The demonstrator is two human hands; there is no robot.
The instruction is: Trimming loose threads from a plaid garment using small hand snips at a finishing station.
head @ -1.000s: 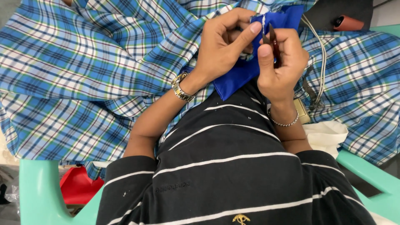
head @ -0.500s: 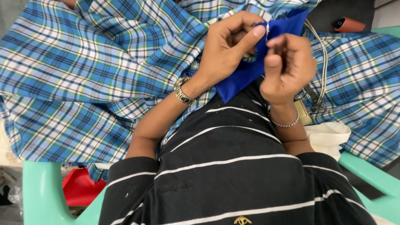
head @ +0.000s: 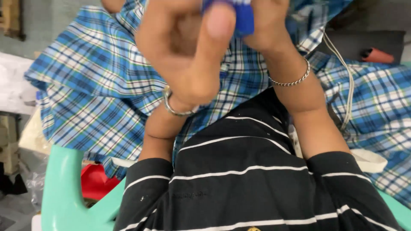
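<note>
Both hands are raised close to the camera at the top of the view. My left hand (head: 188, 51) is blurred and large, its fingers pinched on a piece of blue cloth (head: 242, 17), of which only a small part shows. My right hand (head: 267, 25) holds the same blue cloth from the right; a silver chain bracelet sits on that wrist and a metal bracelet on the left wrist. The small tool seen earlier in the right fingers is hidden. Under the hands lies blue plaid fabric (head: 90, 85), spread across my lap.
I wear a black shirt with white stripes (head: 239, 184). A mint-green plastic chair (head: 64, 188) shows at the lower left with something red (head: 96, 182) beside it. A white cord (head: 346, 85) runs over the plaid fabric at the right; an orange object (head: 376, 55) lies on a dark surface behind.
Both hands have lifted the blue cloth up toward the camera, so they now fill the top of the view and most of the cloth is out of frame.
</note>
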